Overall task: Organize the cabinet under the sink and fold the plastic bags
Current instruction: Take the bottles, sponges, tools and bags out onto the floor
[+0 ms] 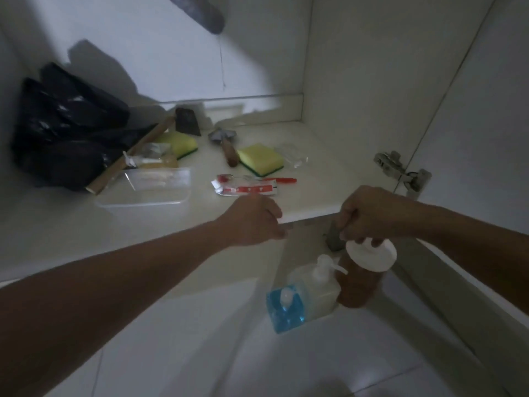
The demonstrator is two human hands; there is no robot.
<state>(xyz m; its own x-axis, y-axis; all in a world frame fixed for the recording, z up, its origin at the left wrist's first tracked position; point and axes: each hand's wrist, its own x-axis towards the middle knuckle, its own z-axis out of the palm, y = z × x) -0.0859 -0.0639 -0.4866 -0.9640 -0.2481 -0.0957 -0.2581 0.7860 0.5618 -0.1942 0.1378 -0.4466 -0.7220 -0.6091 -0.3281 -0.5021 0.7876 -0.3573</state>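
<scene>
Right hand (369,216) gripping brown bottle (357,285) by white cap; left hand (254,222) loosely curled, empty, at cabinet shelf (309,167) edge.

Both forearms and both hands, left (254,222) and right (372,213), are bare, with no sleeves showing.

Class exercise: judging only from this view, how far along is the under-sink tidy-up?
Done: two pump bottles stand outside on the floor. In hand: the right hand grips the brown bottle by its white cap; the left hand rests at the shelf edge. Left: sponges, toothbrush packet, unfolded black bags.
</scene>
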